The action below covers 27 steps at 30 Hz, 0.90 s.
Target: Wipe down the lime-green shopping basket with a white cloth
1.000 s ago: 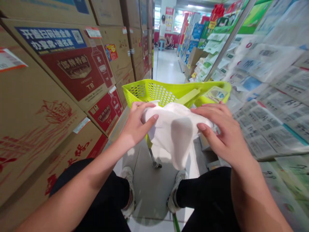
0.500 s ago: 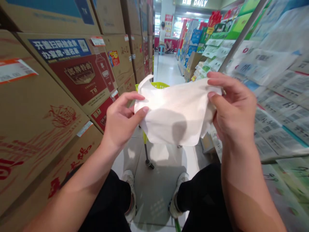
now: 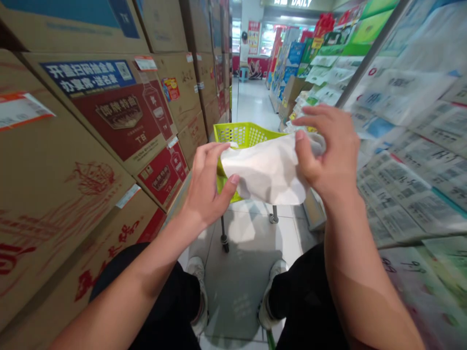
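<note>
A thin white tissue sheet [image 3: 268, 170] is stretched between my two hands in front of me, folded and crumpled toward its right end. On its left edge, my left hand [image 3: 207, 184] grips it, thumb in front and fingers behind. My right hand [image 3: 330, 153] has the opposite end, thumb on the near side and fingers curled above; part of that grip is hidden. Just beyond the tissue stands a yellow-green shopping basket [image 3: 235, 133] on thin legs with wheels, partly covered by the sheet.
Stacked cardboard cartons [image 3: 127, 112] wall the left side. Shelves of plastic-wrapped packs [image 3: 408, 189] line the right, behind a slanting metal post [image 3: 368, 56]. A tiled aisle floor [image 3: 255, 104] runs ahead, with a person [image 3: 244, 48] and a blue stool [image 3: 243, 73] far off.
My hands have drawn closer together, and the tissue between them is narrower and more folded. More of the yellow-green basket shows behind it. A person now shows by the far stool.
</note>
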Tool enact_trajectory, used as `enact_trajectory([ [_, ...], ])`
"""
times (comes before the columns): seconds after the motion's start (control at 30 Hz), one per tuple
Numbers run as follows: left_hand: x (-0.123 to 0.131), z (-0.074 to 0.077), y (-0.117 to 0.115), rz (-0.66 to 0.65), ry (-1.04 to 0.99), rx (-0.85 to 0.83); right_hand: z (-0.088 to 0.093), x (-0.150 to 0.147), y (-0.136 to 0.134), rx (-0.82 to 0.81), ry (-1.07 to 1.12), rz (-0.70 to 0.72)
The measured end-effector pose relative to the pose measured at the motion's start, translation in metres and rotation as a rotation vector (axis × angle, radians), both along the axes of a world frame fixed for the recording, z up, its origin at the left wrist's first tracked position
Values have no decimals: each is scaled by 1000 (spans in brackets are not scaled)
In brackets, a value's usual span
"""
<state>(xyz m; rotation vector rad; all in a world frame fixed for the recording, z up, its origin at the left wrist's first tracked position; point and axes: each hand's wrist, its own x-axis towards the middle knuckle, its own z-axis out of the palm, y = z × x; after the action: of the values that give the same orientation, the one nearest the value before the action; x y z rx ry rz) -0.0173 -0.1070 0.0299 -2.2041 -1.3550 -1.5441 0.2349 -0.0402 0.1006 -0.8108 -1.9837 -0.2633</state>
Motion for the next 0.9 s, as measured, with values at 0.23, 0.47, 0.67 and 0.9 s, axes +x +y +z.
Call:
enact_trajectory([
  [0.23,-10,-5,18,41,80,48,-13,-39,-28,-142,-334,66],
  [0.47,-9,-4,21,-38,167,92,-17,22,24,-160,-160,-41],
  [0.67,15,7,21,-82,1,-16,-25,44,45,-115,-94,-70],
  [0.9,23,-4,28,-86,-211,2,-36,-29,-25,-33,-247,101],
])
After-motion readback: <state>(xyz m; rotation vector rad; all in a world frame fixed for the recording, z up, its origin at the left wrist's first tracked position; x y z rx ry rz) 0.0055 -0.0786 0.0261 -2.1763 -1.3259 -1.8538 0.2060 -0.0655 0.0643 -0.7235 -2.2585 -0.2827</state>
